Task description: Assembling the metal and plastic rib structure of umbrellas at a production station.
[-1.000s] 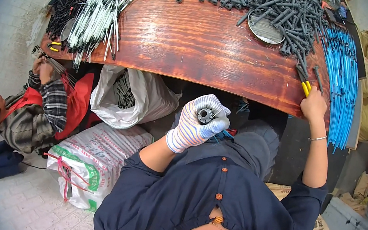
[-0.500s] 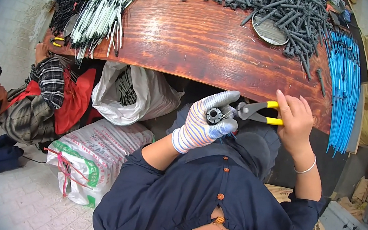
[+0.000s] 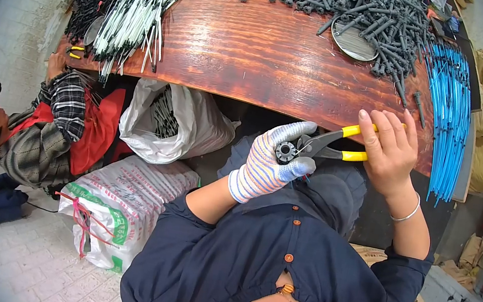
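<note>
- Pliers sit in the bare right hand, wrapped round the spread yellow handles; whether the jaws bite anything, I cannot tell.
- Round part, black, is clasped by the gloved left hand above the lap, before the table, seemingly to steady it against the pliers.
- Pliers' long axis runs leftward and slightly bodyward, handles to part; the part's notched face points upward, its own axis unclear.
</note>
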